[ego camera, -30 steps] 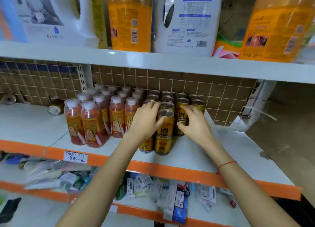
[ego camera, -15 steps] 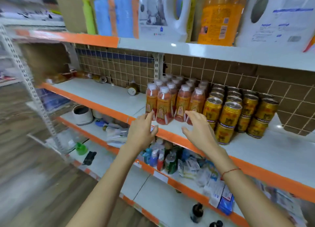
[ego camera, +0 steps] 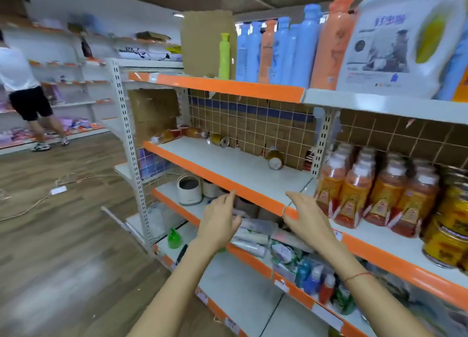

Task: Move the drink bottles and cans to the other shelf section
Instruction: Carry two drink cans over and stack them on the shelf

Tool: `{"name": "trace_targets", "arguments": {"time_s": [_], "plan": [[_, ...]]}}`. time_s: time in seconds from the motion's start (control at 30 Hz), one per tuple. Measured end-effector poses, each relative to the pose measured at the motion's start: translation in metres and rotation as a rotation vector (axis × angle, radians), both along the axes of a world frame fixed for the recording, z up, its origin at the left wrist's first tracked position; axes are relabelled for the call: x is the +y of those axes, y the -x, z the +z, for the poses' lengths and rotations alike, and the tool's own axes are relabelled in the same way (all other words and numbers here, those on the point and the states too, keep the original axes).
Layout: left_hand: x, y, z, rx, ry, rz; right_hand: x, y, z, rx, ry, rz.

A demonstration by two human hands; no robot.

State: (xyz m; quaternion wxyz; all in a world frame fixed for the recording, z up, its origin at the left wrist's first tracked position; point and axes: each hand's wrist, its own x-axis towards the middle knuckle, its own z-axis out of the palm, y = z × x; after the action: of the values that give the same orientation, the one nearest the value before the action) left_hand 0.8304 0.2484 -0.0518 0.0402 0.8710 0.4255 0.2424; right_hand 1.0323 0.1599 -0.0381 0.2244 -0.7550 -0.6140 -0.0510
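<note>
**A:** Where are my hands now?

**B:** Both are out in front of the orange shelf edge (ego camera: pixel 253 197), fingers relaxed, holding nothing. Your left hand (ego camera: pixel 220 225) hangs just below the lip of the left section; your right hand (ego camera: pixel 304 220) sits at the seam where the two sections meet.

**A:** And the drinks?

**B:** The tea bottles (ego camera: pixel 374 192) stand packed in rows on the right section, just beside your right hand. The gold cans (ego camera: pixel 448 225) are stacked two high beyond them, at the frame's right edge and blurred.

**A:** So I reach right. How do I do it well?

**B:** I'd judge the front bottles the easiest start. Grip one round the body in each hand, lift straight up so the neighbours stay standing, then carry across the upright post (ego camera: pixel 321 144). Leave the stacked cans until you can take the top layer first, or the pile may topple.

**A:** Where do they land?

**B:** The left shelf section (ego camera: pixel 228 164) is white and mostly bare. A few bottles and cans lie tipped along its rear grid, like this fallen can (ego camera: pixel 274 158). Set yours upright nearer the front.

**A:** Anything further off?

**B:** Detergent jugs (ego camera: pixel 405 40) overhead, wood flooring (ego camera: pixel 63 235) with a loose cable, and a person (ego camera: pixel 22 88) at the far shelves
</note>
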Motion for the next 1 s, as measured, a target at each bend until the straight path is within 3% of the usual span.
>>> {"name": "trace_targets", "arguments": {"time_s": [0.37,1.0], "plan": [[0.097,0.055,-0.017,0.032,0.046,0.025,0.11,0.061,-0.01,0.012,0.049,0.08],[0.286,-0.019,0.002,0.082,0.043,-0.092,0.281,0.004,-0.016,0.037,0.053,-0.028]]}}
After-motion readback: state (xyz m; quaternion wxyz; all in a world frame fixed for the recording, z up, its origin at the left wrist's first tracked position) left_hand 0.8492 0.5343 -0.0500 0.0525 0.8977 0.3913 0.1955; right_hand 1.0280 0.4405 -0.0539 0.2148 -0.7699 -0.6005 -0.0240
